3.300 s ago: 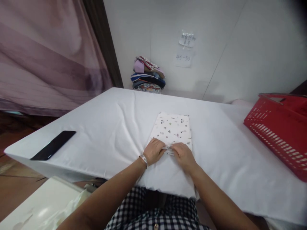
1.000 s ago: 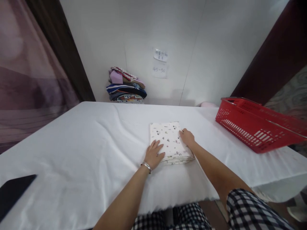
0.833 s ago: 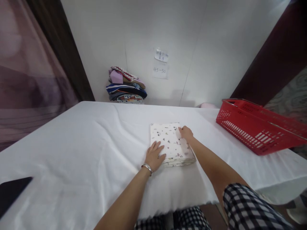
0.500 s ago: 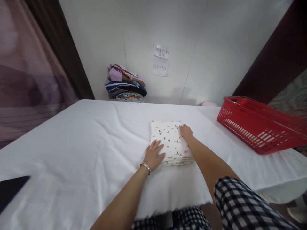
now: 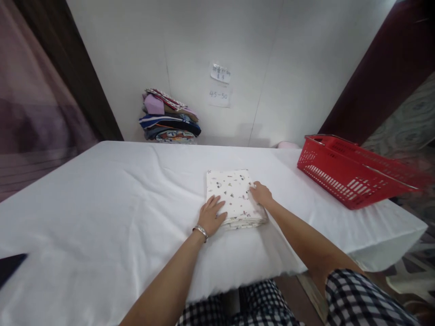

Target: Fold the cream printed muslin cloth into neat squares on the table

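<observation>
While folded printed cloth [image 5: 233,199] lies on counter [image 5: 102,190]: left hand [image 5: 211,216] flat, open on near corner; right hand [image 5: 261,194] curled at right edge, grip unclear.

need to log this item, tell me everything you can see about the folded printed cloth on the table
The folded printed cloth is white or cream fabric with small scattered dark and coloured motifs. It is folded into a flat rectangle of several layers, whose edges show along the near side. It lies flat on the white-covered table, near the middle. The left hand rests open on its near left corner, and the right hand touches its right edge.
</observation>
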Demonstrator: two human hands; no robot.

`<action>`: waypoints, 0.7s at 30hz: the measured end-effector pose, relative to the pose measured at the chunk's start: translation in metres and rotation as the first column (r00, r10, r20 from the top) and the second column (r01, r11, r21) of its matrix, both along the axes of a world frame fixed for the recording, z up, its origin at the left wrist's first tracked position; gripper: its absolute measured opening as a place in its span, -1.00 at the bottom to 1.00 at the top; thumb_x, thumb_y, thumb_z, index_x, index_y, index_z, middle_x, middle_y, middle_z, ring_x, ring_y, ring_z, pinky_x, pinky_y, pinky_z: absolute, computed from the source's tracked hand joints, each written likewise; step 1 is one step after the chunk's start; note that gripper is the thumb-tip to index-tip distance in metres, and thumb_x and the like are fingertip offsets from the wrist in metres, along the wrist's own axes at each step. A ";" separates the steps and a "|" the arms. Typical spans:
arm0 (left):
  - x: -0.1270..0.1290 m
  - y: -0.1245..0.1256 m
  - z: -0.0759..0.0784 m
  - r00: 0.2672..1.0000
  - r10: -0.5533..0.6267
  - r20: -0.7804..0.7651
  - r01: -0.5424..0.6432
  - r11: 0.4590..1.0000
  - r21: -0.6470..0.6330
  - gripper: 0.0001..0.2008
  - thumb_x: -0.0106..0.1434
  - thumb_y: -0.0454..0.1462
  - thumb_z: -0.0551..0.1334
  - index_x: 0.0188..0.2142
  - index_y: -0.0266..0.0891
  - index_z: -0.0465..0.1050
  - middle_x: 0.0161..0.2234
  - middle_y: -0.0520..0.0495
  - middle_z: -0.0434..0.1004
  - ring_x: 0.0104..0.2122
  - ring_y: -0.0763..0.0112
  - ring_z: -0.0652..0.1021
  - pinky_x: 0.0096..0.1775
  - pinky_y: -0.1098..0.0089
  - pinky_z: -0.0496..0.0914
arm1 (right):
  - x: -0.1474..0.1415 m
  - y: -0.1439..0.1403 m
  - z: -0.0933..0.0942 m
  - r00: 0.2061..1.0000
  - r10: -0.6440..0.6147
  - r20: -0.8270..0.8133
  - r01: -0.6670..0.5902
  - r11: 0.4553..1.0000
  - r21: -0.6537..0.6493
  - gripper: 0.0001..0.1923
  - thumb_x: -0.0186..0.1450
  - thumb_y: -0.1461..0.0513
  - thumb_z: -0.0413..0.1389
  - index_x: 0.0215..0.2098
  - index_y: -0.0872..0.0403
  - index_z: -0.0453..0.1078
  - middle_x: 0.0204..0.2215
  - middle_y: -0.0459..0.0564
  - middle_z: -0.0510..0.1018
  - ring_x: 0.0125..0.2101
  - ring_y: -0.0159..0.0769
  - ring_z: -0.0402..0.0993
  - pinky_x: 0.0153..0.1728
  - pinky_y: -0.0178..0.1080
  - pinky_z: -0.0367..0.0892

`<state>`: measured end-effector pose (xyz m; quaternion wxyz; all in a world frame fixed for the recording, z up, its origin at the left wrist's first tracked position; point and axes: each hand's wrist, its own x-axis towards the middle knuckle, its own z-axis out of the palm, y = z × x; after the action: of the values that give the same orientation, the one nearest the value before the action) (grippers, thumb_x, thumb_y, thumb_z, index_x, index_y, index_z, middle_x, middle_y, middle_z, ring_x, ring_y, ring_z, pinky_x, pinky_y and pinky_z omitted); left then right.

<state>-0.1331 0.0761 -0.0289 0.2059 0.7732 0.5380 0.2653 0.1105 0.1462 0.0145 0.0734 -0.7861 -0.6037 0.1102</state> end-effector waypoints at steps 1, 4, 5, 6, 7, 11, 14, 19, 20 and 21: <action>0.000 0.000 0.001 1.000 0.002 -0.002 -0.002 1.000 -0.006 -0.58 0.22 -0.15 0.17 0.08 -0.09 0.37 0.25 -0.05 0.16 0.27 0.09 0.09 0.20 -0.06 0.06 | 0.000 -0.005 -0.001 1.000 0.010 -0.003 -0.010 1.000 0.004 -0.58 0.33 0.08 -0.09 0.11 0.04 0.20 -0.08 0.12 0.51 -0.09 -0.12 0.44 -0.20 -0.21 0.29; 0.001 0.000 0.002 1.000 0.005 0.005 -0.005 1.000 -0.021 -0.58 0.22 -0.14 0.17 0.08 -0.08 0.37 0.25 -0.05 0.16 0.27 0.09 0.09 0.20 -0.08 0.06 | 0.003 -0.012 -0.008 0.999 0.007 -0.038 -0.005 0.999 0.040 -0.56 0.33 0.07 -0.08 0.13 0.04 0.20 -0.07 0.11 0.51 -0.08 -0.11 0.43 -0.17 -0.20 0.28; 0.001 0.000 0.003 1.000 0.002 0.010 -0.002 1.000 -0.023 -0.58 0.22 -0.14 0.17 0.08 -0.09 0.37 0.25 -0.05 0.16 0.27 0.09 0.08 0.20 -0.08 0.06 | 0.005 -0.012 -0.011 0.998 -0.003 -0.066 0.007 0.998 0.055 -0.57 0.34 0.07 -0.09 0.11 0.05 0.23 -0.07 0.11 0.51 -0.07 -0.12 0.43 -0.15 -0.21 0.28; 0.002 0.000 0.003 1.000 0.000 0.015 0.001 1.000 -0.025 -0.57 0.22 -0.14 0.17 0.09 -0.09 0.36 0.25 -0.05 0.16 0.27 0.09 0.08 0.20 -0.07 0.06 | 0.007 -0.012 -0.014 0.994 -0.005 -0.109 0.013 0.997 0.074 -0.58 0.34 0.08 -0.09 0.09 0.06 0.26 -0.07 0.11 0.51 -0.07 -0.14 0.43 -0.14 -0.22 0.27; 0.002 -0.001 0.003 1.000 -0.003 0.020 0.003 1.000 -0.027 -0.57 0.22 -0.14 0.17 0.09 -0.10 0.36 0.25 -0.06 0.16 0.28 0.09 0.08 0.20 -0.07 0.06 | 0.009 -0.011 -0.018 0.987 0.003 -0.161 0.012 0.995 0.095 -0.60 0.34 0.09 -0.09 0.07 0.08 0.29 -0.07 0.10 0.51 -0.07 -0.17 0.43 -0.12 -0.24 0.27; 0.004 -0.002 0.003 0.999 -0.011 0.039 0.013 0.999 -0.037 -0.56 0.21 -0.15 0.18 0.09 -0.10 0.36 0.24 -0.05 0.18 0.27 0.11 0.09 0.20 -0.07 0.06 | 0.018 -0.007 -0.026 0.949 0.071 -0.308 -0.024 0.988 0.154 -0.64 0.34 0.13 -0.08 0.00 0.10 0.36 -0.06 0.04 0.52 -0.11 -0.29 0.44 -0.09 -0.33 0.26; 0.006 -0.002 0.003 0.999 0.000 0.051 0.002 0.999 -0.040 -0.57 0.20 -0.16 0.19 0.08 -0.10 0.37 0.23 -0.05 0.20 0.27 0.11 0.10 0.20 -0.06 0.06 | 0.020 -0.008 -0.024 0.939 0.054 -0.339 0.001 0.987 0.161 -0.63 0.33 0.10 -0.04 0.00 0.10 0.37 -0.10 0.04 0.54 -0.14 -0.28 0.46 -0.12 -0.31 0.28; 0.009 -0.003 0.001 0.998 0.028 0.059 -0.026 0.999 -0.019 -0.61 0.22 -0.17 0.17 0.05 -0.09 0.40 0.22 -0.04 0.23 0.26 0.10 0.11 0.20 -0.05 0.08 | 0.019 -0.025 -0.015 0.928 -0.052 -0.368 0.089 0.992 0.084 -0.51 0.31 0.02 -0.03 0.12 0.08 0.29 -0.18 0.05 0.56 -0.28 -0.26 0.49 -0.22 -0.27 0.33; 0.009 -0.004 0.001 0.998 0.031 0.059 -0.030 0.999 -0.017 -0.61 0.22 -0.17 0.16 0.05 -0.09 0.41 0.22 -0.03 0.23 0.26 0.09 0.11 0.20 -0.05 0.08 | 0.018 -0.032 -0.014 0.930 -0.068 -0.360 0.102 0.992 0.077 -0.48 0.31 0.01 -0.03 0.15 0.07 0.26 -0.20 0.05 0.56 -0.29 -0.26 0.49 -0.22 -0.26 0.33; 0.009 -0.004 0.001 0.998 0.033 0.059 -0.032 0.999 -0.017 -0.61 0.22 -0.17 0.16 0.05 -0.09 0.41 0.22 -0.03 0.22 0.26 0.09 0.11 0.20 -0.05 0.08 | 0.017 -0.040 -0.013 0.936 -0.079 -0.343 0.111 0.991 0.074 -0.46 0.30 0.00 -0.02 0.17 0.06 0.23 -0.21 0.05 0.56 -0.28 -0.24 0.49 -0.21 -0.25 0.33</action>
<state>-0.1240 0.0718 -0.0282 0.2237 0.7543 0.5465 0.2868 0.1277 0.1067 0.0016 0.2179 -0.7793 -0.5478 0.2124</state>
